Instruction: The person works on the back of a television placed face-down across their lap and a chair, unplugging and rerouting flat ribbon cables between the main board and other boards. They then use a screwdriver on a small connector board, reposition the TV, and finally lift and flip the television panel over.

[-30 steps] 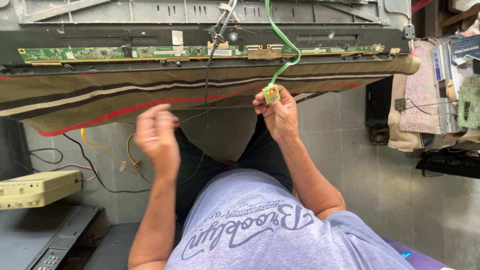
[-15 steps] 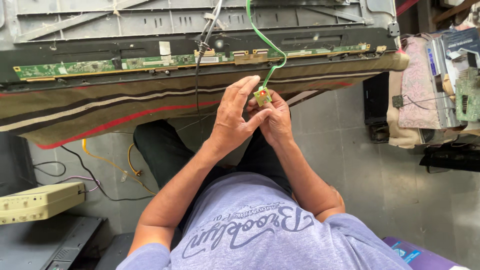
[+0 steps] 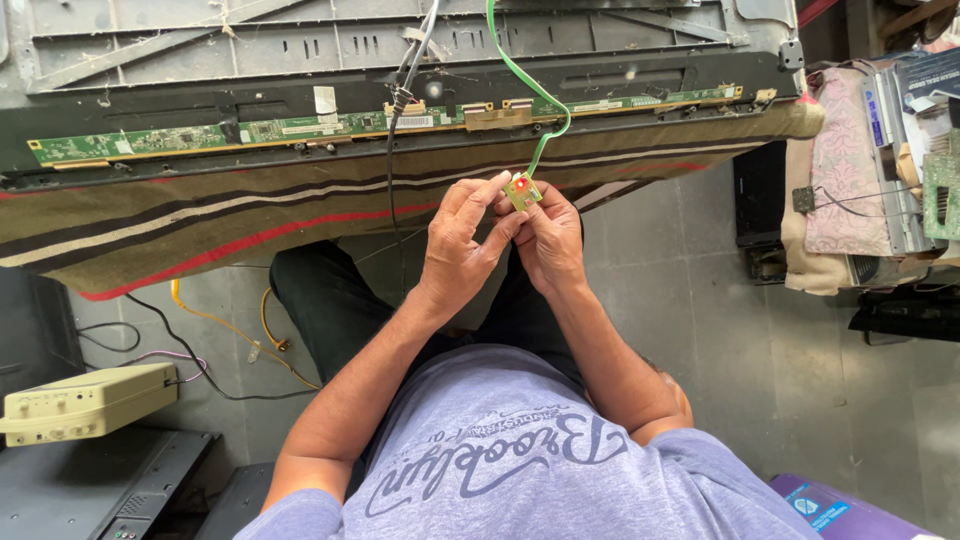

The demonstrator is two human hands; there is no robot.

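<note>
A small green circuit board (image 3: 522, 191) with a lit red lamp sits between both hands, in front of the table edge. My right hand (image 3: 551, 240) grips it from below. My left hand (image 3: 463, 235) pinches its left side with thumb and fingertips. A flat green ribbon cable (image 3: 528, 85) runs from the little board up over the opened flat-screen panel (image 3: 300, 50) lying on the table. A long green strip board (image 3: 240, 132) runs along the panel's near edge, and a dark cable (image 3: 397, 120) hangs down from it.
A striped brown cloth (image 3: 200, 230) covers the table edge. A beige box (image 3: 85, 400) sits at lower left on dark equipment, with yellow and black wires (image 3: 225, 340) on the grey floor. Boards and devices are stacked on a cloth-covered stand (image 3: 880, 170) at right.
My left hand rose from beside my knee and closed on the small board next to my right hand. The red lamp on the board now glows.
</note>
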